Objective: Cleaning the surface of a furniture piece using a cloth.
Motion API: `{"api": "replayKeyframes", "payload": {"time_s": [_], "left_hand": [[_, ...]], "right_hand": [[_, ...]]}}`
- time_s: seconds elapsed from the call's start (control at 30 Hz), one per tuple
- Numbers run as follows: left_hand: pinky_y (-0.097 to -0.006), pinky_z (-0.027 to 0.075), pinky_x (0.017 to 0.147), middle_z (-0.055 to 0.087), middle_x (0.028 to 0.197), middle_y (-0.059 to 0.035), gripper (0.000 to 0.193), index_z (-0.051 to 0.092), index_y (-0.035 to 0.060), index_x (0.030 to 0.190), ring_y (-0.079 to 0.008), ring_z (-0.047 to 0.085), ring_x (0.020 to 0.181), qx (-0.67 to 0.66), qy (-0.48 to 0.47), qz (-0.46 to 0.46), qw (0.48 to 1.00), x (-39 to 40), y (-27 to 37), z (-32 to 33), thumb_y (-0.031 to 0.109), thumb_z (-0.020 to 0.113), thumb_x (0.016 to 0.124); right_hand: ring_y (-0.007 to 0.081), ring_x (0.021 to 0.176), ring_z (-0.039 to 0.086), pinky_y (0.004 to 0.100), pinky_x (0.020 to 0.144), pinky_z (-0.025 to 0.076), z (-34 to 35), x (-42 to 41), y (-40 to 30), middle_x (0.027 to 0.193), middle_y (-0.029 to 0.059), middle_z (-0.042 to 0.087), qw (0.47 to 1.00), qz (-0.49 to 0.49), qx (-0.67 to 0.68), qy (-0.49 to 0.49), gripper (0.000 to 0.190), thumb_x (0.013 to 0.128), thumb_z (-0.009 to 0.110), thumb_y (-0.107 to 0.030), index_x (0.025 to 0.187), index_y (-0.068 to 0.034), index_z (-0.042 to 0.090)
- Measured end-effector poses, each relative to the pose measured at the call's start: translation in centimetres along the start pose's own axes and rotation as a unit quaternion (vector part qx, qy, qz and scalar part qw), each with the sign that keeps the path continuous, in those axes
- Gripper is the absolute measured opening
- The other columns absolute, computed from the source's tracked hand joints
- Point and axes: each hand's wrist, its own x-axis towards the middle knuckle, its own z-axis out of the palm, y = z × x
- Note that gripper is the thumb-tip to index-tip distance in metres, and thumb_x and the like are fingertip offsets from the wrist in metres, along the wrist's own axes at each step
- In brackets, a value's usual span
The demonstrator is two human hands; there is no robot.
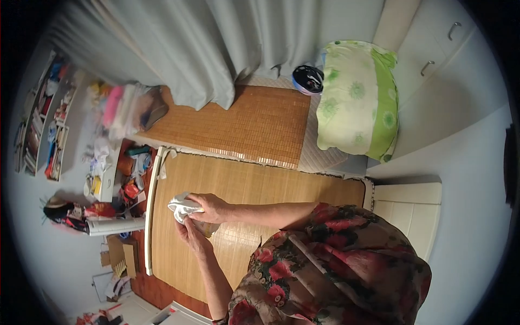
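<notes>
My right hand (210, 208) pinches a bunched white cloth item (183, 206) from above in the picture, its thumb and fingers on the fabric. Just below it, my left hand (196, 239) has its fingertips on the lower edge of the same cloth. A paler part with yellowish marks (208, 228) hangs between the hands; whether it belongs to the cloth, I cannot tell. Both hands are held over a bed with a light bamboo mat (252, 183). The item's exact kind is not clear from its folds.
A darker bamboo mat (260, 122) lies beyond, with a green-and-white pillow (353, 101) and a round container (307, 80) beside it. Grey curtains (195, 48) hang over its edge. A white bed rail (152, 211), a cardboard box (122, 254) and cluttered shelves (44, 122) stand to the left.
</notes>
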Motion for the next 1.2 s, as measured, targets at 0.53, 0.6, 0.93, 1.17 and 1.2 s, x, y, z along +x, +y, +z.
{"api": "replayKeyframes", "payload": {"time_s": [0.53, 0.6, 0.93, 1.17, 1.2], "left_hand": [[-0.0285, 0.039, 0.092, 0.047, 0.124, -0.0071, 0.041, 0.034, 0.0036, 0.132, -0.0157, 0.045, 0.112, -0.013, -0.362, -0.023, 0.932, -0.1, 0.1, 10.6, 0.008, 0.044, 0.093], [-0.0296, 0.038, 0.094, 0.039, 0.132, -0.0094, 0.052, 0.022, 0.0061, 0.139, -0.0178, 0.041, 0.116, -0.031, -0.39, -0.038, 0.92, -2.1, 1.4, 12.8, 0.009, 0.045, 0.093], [-0.0288, 0.04, 0.092, 0.04, 0.132, -0.008, 0.059, 0.023, 0.0092, 0.139, -0.018, 0.046, 0.113, -0.087, -0.462, -0.081, 0.879, -10.4, 5.7, 27.3, 0.021, 0.054, 0.091], [-0.0261, 0.047, 0.08, 0.055, 0.11, -0.0026, 0.032, 0.047, 0.0105, 0.12, -0.0109, 0.053, 0.097, -0.17, -0.447, -0.096, 0.873, -17.4, 8.1, 40.5, 0.023, 0.054, 0.091], [-0.0252, 0.045, 0.08, 0.054, 0.111, -0.003, 0.034, 0.046, 0.0089, 0.121, -0.0107, 0.052, 0.097, -0.178, -0.45, -0.075, 0.872, -18.4, 7.9, 42.5, 0.022, 0.054, 0.091]], "right_hand": [[0.0329, 0.092, 0.06, 0.0381, 0.076, 0.048, -9.9, -9.1, -6.4, 0.1, 0.0165, 0.061, 0.954, 0.008, -0.168, 0.248, 0.04, 0.073, 0.059, -0.005, 0.112, -0.004, 0.051], [0.0336, 0.094, 0.059, 0.0382, 0.077, 0.047, -10.3, -11.1, -6.6, 0.101, 0.0171, 0.06, 0.932, -0.012, -0.199, 0.304, 0.041, 0.073, 0.059, -0.005, 0.113, -0.003, 0.05], [0.0371, 0.101, 0.054, 0.0426, 0.086, 0.044, -19.0, -21.3, -11.6, 0.114, 0.0212, 0.051, 0.849, -0.04, -0.373, 0.372, 0.074, 0.072, 0.064, -0.01, 0.135, -0.007, 0.026], [0.03, 0.093, 0.058, 0.0372, 0.078, 0.048, -31.4, -31.9, -21.8, 0.102, 0.0134, 0.059, 0.813, -0.017, -0.435, 0.387, 0.045, 0.077, 0.061, -0.007, 0.12, -0.006, 0.05], [0.0288, 0.089, 0.058, 0.0365, 0.077, 0.047, -33.8, -33.8, -23.2, 0.097, 0.0119, 0.061, 0.739, -0.052, -0.518, 0.427, 0.037, 0.077, 0.062, -0.006, 0.113, -0.005, 0.056]]}}
